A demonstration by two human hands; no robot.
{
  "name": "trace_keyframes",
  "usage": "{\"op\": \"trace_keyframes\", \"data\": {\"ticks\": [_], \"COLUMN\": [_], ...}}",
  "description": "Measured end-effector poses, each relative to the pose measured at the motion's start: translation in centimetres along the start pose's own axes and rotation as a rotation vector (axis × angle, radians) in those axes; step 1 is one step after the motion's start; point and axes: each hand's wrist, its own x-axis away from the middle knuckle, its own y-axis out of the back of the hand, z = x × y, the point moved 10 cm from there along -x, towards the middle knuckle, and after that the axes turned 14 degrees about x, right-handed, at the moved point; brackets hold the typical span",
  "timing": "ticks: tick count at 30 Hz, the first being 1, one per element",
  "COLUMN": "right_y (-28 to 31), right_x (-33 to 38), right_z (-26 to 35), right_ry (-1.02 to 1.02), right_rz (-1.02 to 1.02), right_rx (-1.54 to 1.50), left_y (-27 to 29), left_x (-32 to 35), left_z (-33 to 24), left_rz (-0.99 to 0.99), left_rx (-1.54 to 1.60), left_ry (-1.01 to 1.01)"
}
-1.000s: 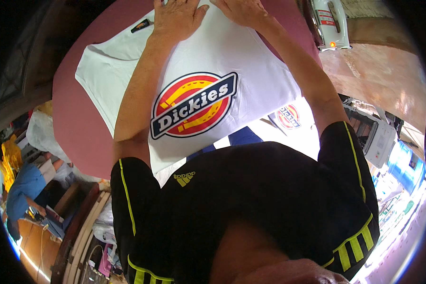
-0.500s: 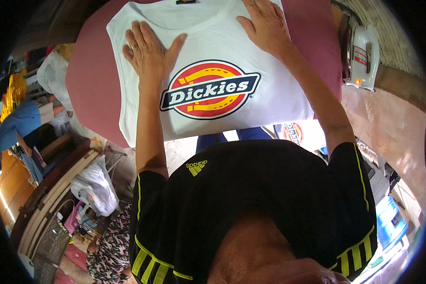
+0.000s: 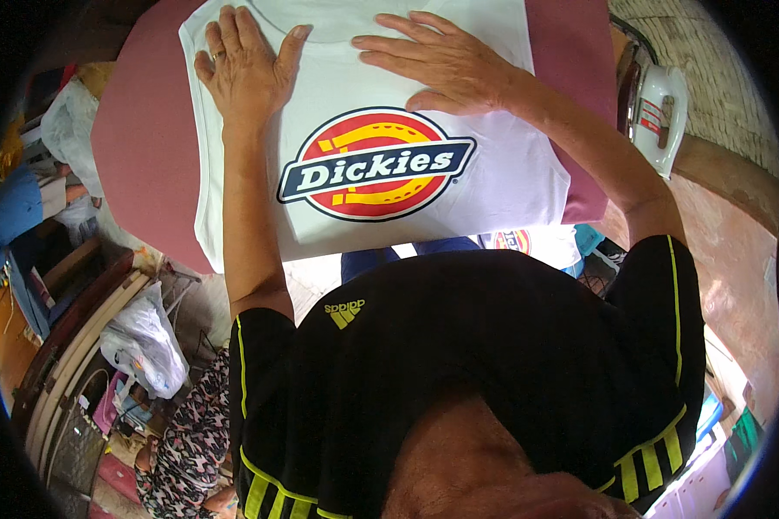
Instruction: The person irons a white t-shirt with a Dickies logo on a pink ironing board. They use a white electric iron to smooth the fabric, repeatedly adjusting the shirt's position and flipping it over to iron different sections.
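Observation:
A white sleeveless shirt with a large red, yellow and navy printed emblem is spread over a dark pink padded board. My left hand lies flat on the shirt's upper left, below its shoulder strap, fingers pointing away and thumb spread; a ring shows on one finger. On the upper right part, just above the emblem, my right hand rests flat, its fingers apart and pointing left toward the neckline. Neither hand grips anything.
A white iron stands at the right beside the board, its dark cord behind it. A plastic bag hangs at the lower left, near a person in patterned clothing. Another person in blue is at the far left. White printed fabric shows under the board.
My right hand has swung inward and to the left across the shirt, its fingers turning from pointing away to pointing left. My left hand has shifted slightly left and farther up.

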Motion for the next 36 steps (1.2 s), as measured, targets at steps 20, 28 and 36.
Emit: {"op": "trace_keyframes", "data": {"ticks": [20, 28, 36], "right_y": [5.2, 6.9, 1.6], "right_x": [10.1, 35.5, 40.7], "right_z": [-14.3, -18.3, -23.4], "right_ry": [-0.612, -1.132, -1.33], "right_rz": [-0.45, -0.25, -0.33], "right_rx": [0.056, 0.481, -0.369], "left_y": [0.3, 0.4, 0.6], "left_x": [-0.4, -0.9, -0.7], "left_z": [-0.2, -0.3, 0.3], "left_rz": [0.067, 0.051, 0.057], "left_rx": [-0.06, -0.014, -0.049], "left_ry": [0.053, 0.088, 0.108]}}
